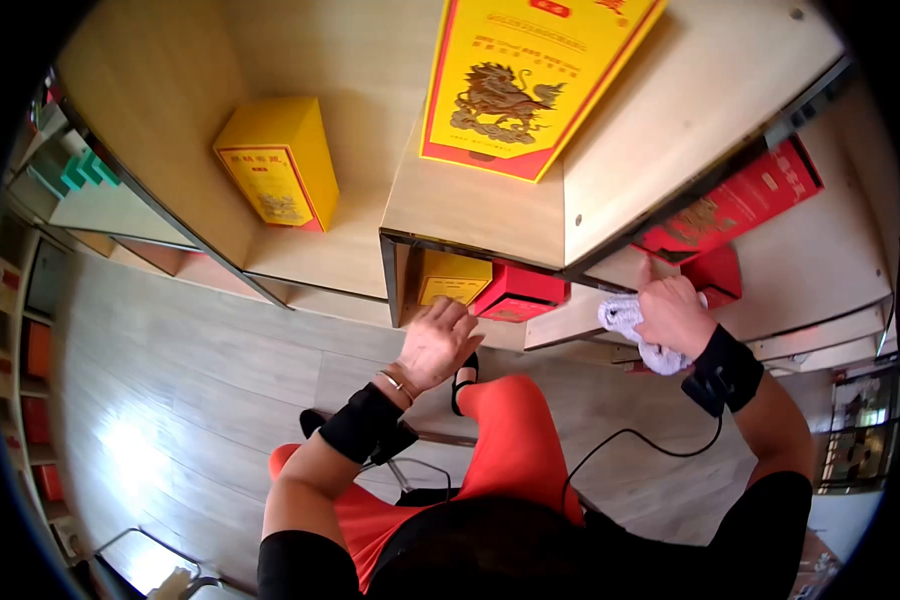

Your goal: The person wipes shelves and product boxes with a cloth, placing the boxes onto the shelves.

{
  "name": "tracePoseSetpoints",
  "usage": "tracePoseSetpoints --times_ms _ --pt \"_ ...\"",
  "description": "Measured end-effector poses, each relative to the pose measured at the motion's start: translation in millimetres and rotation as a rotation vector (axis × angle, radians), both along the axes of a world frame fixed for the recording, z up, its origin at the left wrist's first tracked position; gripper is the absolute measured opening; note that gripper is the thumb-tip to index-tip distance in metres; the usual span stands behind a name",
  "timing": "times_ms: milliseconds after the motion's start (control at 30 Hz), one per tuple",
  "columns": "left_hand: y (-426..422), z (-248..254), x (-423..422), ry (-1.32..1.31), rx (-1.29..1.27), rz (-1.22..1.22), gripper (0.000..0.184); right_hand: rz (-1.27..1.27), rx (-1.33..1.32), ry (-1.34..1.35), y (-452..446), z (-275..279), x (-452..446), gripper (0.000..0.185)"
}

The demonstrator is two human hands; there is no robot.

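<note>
My right hand grips a pale lilac-white cloth at the front of a shelf, with one finger stretched toward the shelf edge. Behind it, a red box stands inside the compartment. My left hand is in front of a low compartment, its fingers loosely bent and no object visible in them. Closest to it is a yellow box, with a red box beside that one. Whether my left fingertips touch the yellow box I cannot tell.
A tall yellow box stands on the upper shelf, and a smaller yellow box to the left. A large red box leans at the right. Dark metal edging borders the shelves. A black cable hangs from my right wrist.
</note>
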State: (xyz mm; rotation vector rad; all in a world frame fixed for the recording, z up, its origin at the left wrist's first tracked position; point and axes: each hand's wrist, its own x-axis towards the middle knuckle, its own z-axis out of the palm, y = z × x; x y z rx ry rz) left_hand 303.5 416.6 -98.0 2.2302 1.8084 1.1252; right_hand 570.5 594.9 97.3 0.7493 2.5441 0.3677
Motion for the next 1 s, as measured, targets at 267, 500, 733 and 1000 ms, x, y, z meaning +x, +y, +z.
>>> tracePoseSetpoints --times_ms 267,500,733,1000 --pt "130 -104 -35 0.319 -0.793 0.199 0.07 -0.072 0.055 -0.156 4 -6 -4 0.089" --pt "160 -198 -38 0.08 -0.706 0.205 0.05 -0.008 0.026 -0.121 5 -8 -3 0.049" --pt "131 -175 -27 0.13 -0.574 0.246 0.044 -0.041 0.071 -0.132 4 -12 -3 0.065" --pt "75 -151 22 0.322 -0.437 0.376 0.089 -0.016 0.099 -0.095 0 -11 -4 0.096"
